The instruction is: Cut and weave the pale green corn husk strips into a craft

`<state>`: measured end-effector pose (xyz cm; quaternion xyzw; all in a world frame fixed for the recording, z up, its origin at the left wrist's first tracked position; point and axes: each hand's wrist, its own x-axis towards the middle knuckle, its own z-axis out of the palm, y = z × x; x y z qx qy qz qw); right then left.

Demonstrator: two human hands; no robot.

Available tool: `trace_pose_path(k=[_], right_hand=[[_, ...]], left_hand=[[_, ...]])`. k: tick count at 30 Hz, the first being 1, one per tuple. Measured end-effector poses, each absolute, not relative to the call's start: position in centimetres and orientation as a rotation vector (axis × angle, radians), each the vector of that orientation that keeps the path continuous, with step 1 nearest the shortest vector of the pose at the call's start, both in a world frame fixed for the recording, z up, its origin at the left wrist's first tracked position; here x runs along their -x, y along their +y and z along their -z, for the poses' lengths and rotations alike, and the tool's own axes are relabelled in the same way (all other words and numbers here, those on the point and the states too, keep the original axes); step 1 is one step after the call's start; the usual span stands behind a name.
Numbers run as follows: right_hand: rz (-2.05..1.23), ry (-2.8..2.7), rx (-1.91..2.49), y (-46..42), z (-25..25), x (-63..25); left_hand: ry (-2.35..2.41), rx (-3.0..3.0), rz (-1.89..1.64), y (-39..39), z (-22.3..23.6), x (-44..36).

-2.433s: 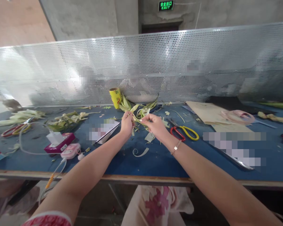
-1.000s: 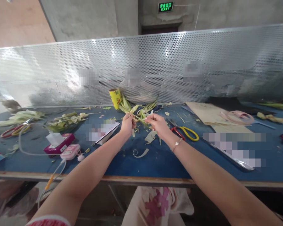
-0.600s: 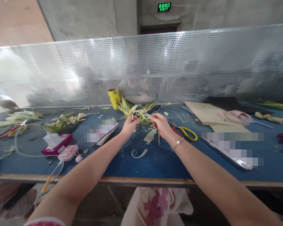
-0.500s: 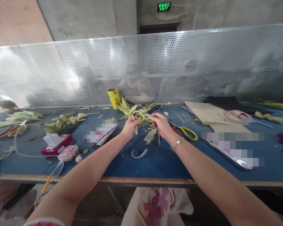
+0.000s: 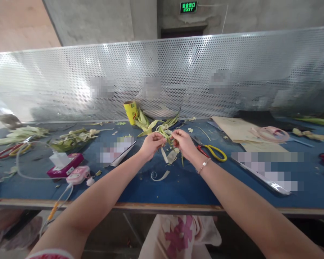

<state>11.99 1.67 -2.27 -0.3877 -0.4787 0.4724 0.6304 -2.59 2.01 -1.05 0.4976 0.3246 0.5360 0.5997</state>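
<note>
My left hand (image 5: 153,145) and my right hand (image 5: 182,143) are close together above the blue table, fingers pinched on pale green strips that look like corn husk (image 5: 166,133). One strip hangs down between the hands. Behind them lies a heap of green husks (image 5: 144,124), with a yellow printed tube (image 5: 131,112) standing tilted at its left. Red-and-yellow-handled scissors (image 5: 212,151) lie just right of my right hand. Below the hands, a curled strip (image 5: 160,176) rests on the table. The fingertips partly hide what they grip.
A perforated metal screen (image 5: 162,82) rises along the table's back. Left are a tissue box (image 5: 66,165), a pink device (image 5: 78,175) with a cable, more husks (image 5: 72,140) and another pair of scissors (image 5: 13,150). Right are brown paper (image 5: 229,129) and a roll of pink tape (image 5: 270,134).
My left hand has moved right and slightly inward, closer to my right hand. The strip it holds now hangs lower between the hands. My right hand has barely moved.
</note>
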Motion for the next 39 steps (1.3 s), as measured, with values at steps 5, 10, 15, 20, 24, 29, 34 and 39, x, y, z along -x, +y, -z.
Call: trace_pose_path(k=[5, 10, 15, 20, 24, 29, 34, 39], right_hand=[[-1.114, -1.110, 0.862, 1.6, 2.3, -11.7], [-1.139, -1.108, 0.842, 1.5, 2.0, -11.7], [-1.154, -1.087, 0.828, 1.3, 1.8, -11.7], [-1.166, -1.082, 0.827, 1.3, 1.9, -11.6], [-1.170, -1.095, 0.821, 1.3, 2.0, -11.5], [-1.163, -1.123, 0.820, 1.2, 1.9, -11.4], [-1.177, -1.115, 0.792, 1.1, 1.8, -11.3], [-1.187, -1.127, 0.777, 0.9, 1.7, -11.2]], left_hand=[[0.868, -1.352, -1.245, 2.1, 1.6, 2.6], [1.047, -1.712, -1.312, 2.3, 1.8, 2.9], [1.002, -1.818, -1.390, 2.2, 1.6, 3.0], [0.998, -1.864, -1.423, 1.8, 1.5, 3.0], [1.042, -1.907, -1.434, 1.4, 1.0, 3.0], [1.059, -1.888, -1.474, 1.0, 0.6, 3.0], [1.077, -1.878, -1.504, 0.7, 0.5, 3.0], [1.099, -1.799, -1.506, 0.4, 0.2, 2.9]])
